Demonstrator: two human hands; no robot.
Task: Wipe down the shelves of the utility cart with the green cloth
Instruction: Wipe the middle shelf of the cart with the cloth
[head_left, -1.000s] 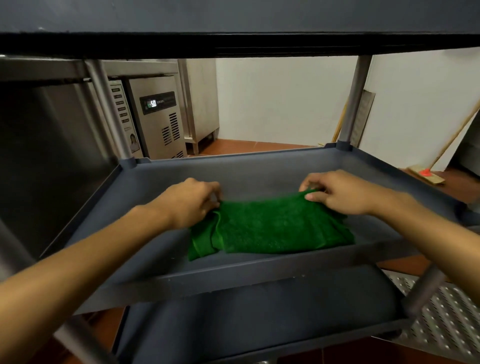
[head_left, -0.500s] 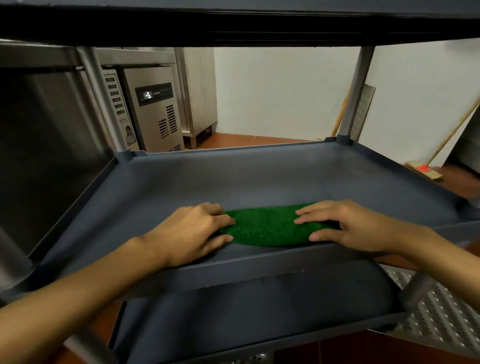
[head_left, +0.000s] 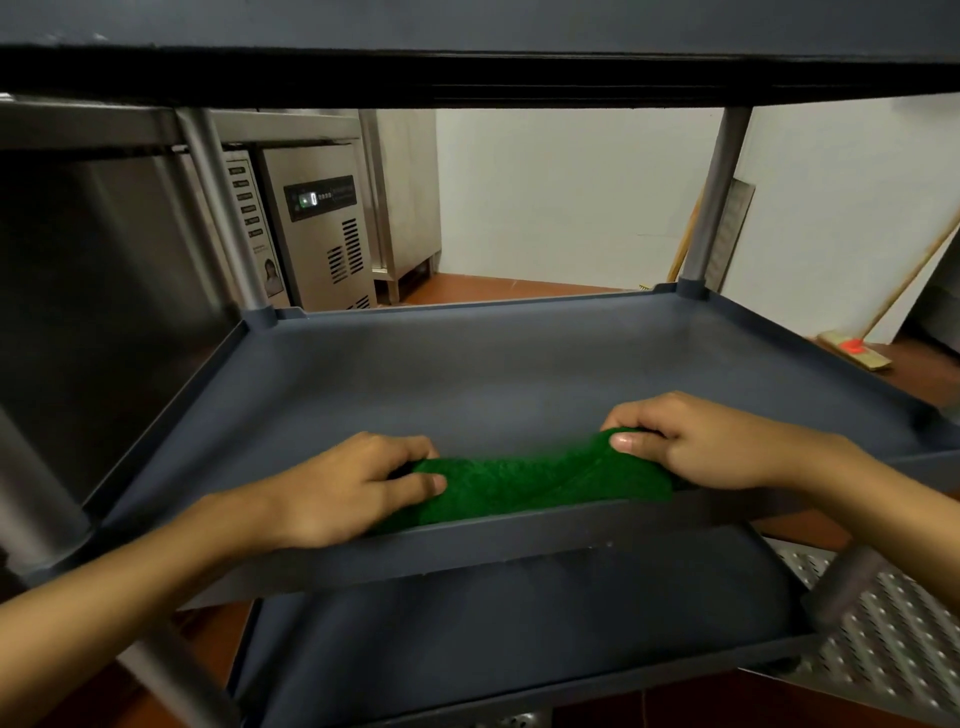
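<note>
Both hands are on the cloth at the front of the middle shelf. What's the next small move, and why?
Probably push the cloth away toward the back rim. The left hand and right hand pinch its ends by the front lip, and the middle shelf beyond lies bare and unwiped.

Both hands are gripping the green cloth near the front lip of the cart's middle shelf. The left hand is pinching the cloth's left end between thumb and curled fingers, while the right hand is bunching the right end and lifting it slightly off the shelf, so the cloth is sagging between them. The top shelf is looming overhead and the bottom shelf is showing below. Behind the cart, a steel refrigeration unit is standing on the left, and a broom is leaning against the white wall on the right.
</note>
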